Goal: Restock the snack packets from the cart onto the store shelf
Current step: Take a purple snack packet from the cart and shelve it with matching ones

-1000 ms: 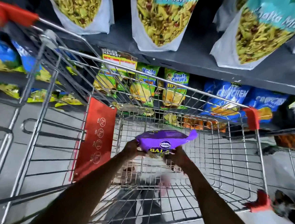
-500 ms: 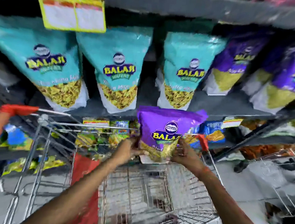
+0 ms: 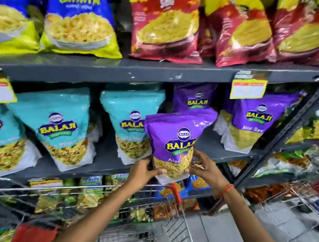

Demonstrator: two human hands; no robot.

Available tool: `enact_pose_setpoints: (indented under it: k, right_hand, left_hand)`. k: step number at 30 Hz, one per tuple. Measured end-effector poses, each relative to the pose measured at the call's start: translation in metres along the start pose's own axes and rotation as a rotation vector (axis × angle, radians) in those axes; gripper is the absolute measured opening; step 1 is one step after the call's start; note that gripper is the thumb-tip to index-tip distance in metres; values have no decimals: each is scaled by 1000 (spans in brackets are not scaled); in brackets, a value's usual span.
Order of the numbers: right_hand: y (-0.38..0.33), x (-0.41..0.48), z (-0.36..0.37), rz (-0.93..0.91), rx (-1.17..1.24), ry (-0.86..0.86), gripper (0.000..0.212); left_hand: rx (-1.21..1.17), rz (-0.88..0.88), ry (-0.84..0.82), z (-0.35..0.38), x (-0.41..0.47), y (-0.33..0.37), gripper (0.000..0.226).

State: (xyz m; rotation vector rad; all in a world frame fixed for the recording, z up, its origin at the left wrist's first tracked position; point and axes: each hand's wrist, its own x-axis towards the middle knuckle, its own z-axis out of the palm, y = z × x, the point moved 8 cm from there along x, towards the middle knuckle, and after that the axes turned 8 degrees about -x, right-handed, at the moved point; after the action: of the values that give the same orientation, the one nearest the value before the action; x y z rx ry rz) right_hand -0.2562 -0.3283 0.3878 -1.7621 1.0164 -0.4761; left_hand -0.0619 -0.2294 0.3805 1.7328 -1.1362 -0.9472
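Gripping purple packet [image 3: 174,143] low by both bottom corners, left hand [image 3: 143,172] and right hand [image 3: 206,167] curled shut on it, upright before the shelf [image 3: 101,164]. Light, crinkly, slick film; contents crushable, so squeeze gently.

Purple packet [image 3: 174,141] with yellow-blue logo and clear window showing yellow snack, teal packets [image 3: 59,128] beside purple ones [image 3: 254,118] on the grey shelf [image 3: 120,68], blue-yellow bags [image 3: 79,17] and red-yellow bags [image 3: 166,24] above, orange wrist thread [image 3: 227,189], silver cart [image 3: 174,236] with red trim.
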Motion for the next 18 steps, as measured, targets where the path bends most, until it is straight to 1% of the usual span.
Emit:
enact_pose_setpoints:
  k: [1, 3, 4, 5, 7, 8, 10, 11, 14, 15, 17, 18]
  right_hand:
    - [0, 6, -16, -7, 10, 14, 73]
    - [1, 22, -47, -29, 28, 47, 64]
    - [1, 31, -62, -43, 35, 63, 59]
    - [3, 41, -76, -53, 45, 74, 56]
    - [9, 59, -100, -64, 61, 94, 58]
    - [14, 68, -112, -67, 67, 106, 59]
    - [22, 80, -117, -77, 97, 101, 60]
    - [33, 86, -131, -73, 110, 116, 60]
    - [46, 92, -155, -37, 113, 163, 62]
    - [48, 94, -158, -33, 123, 182, 62]
    - [50, 98, -172, -30, 177, 231, 61]
    - [49, 99, -182, -29, 208, 296, 59]
  left_hand:
    - [-25, -7, 1, 11, 12, 11, 59]
    - [-50, 3, 9, 33, 37, 33, 50]
    - [-68, 16, 24, 43, 53, 37, 49]
    - [-89, 29, 46, 52, 71, 38, 54]
    - [-89, 45, 56, 74, 110, 33, 71]
    - [-66, 59, 59, 86, 130, 30, 74]
    - [-53, 63, 46, 96, 143, 36, 76]
    - [-58, 61, 46, 113, 152, 42, 76]
    - [-126, 65, 45, 134, 159, 63, 73]
    - [-148, 63, 40, 137, 166, 59, 73]
    - [-154, 72, 59, 143, 169, 74, 77]
    - [-131, 92, 93, 146, 167, 86, 81]
